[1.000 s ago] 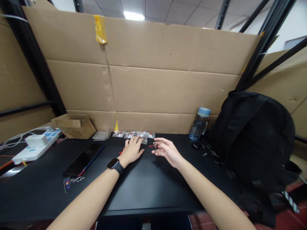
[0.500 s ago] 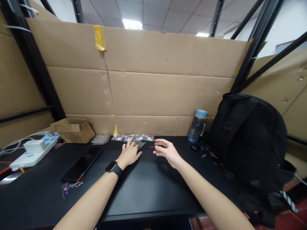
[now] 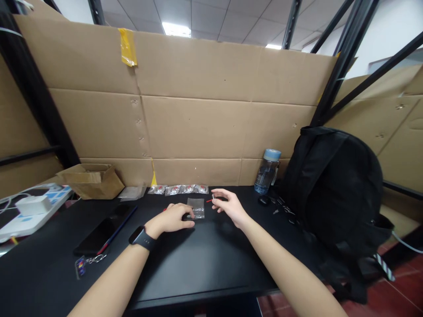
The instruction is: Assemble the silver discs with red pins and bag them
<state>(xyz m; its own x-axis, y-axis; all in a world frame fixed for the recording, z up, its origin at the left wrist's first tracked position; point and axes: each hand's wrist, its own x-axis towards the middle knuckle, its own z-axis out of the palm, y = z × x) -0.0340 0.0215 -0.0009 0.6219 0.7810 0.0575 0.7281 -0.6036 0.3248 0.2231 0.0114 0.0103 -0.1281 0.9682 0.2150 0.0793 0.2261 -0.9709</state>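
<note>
On the black table [image 3: 205, 264]: a clear, flat, rectangular plastic bag [image 3: 197, 204].
Left hand [image 3: 172, 218]: fingers bent, thumb apart, a fingertip over the bag's left edge.
Right hand [image 3: 230, 207]: pinching a small silvery-and-red object [image 3: 213, 199] just beside the bag.
Behind the bag: four clear plastic packets [image 3: 188, 189].

Ceiling lamp [image 3: 176, 29] glaring white, even brightness filling the scene, soft sheen spreading across desk [image 3: 205, 264], faint shadow pooling under right hand [image 3: 231, 209], wide lens slanting posts [image 3: 343, 66]
</note>
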